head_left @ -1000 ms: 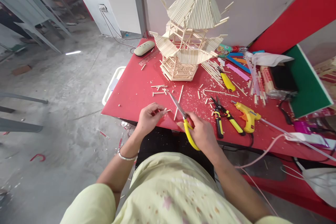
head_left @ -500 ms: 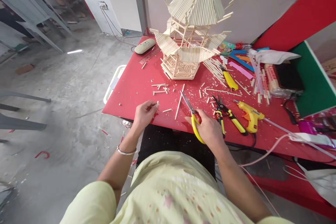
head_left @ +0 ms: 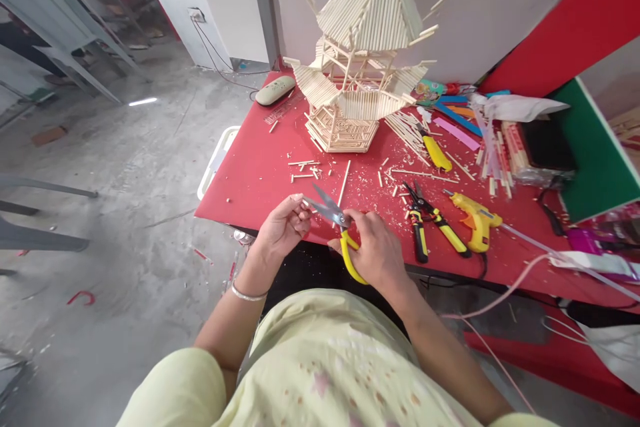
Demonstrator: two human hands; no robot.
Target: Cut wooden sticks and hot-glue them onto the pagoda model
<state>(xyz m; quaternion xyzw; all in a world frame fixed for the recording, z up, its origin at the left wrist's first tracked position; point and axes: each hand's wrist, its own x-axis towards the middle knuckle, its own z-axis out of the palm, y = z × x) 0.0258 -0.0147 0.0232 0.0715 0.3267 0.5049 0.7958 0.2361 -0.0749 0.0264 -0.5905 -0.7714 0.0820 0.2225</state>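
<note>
My right hand (head_left: 375, 247) grips yellow-handled scissors (head_left: 345, 230), their blades parted and pointing left. The blade tips reach the fingers of my left hand (head_left: 285, 223), which is closed in a pinch. A small pale piece of wooden stick (head_left: 305, 203) shows at those fingertips, mostly covered by them and the blade. Behind the hands a long thin stick (head_left: 344, 183) lies on the red table (head_left: 240, 180), with short cut bits (head_left: 303, 177) to its left. Farther back stands a tiered pagoda model (head_left: 350, 93) built of such sticks.
Right of my right hand lie black-and-yellow pliers (head_left: 425, 213), a yellow glue gun (head_left: 475, 217) and a yellow cutter knife (head_left: 436, 150). Loose sticks (head_left: 407, 133) are beside the model. An eyeglass case (head_left: 275, 90) sits at the back left corner. A pink cord (head_left: 515, 293) hangs along the front edge.
The scissors have swung left and their blades have opened, now meeting my left fingertips. My right hand has moved left, and my left hand has turned and shifted slightly right.
</note>
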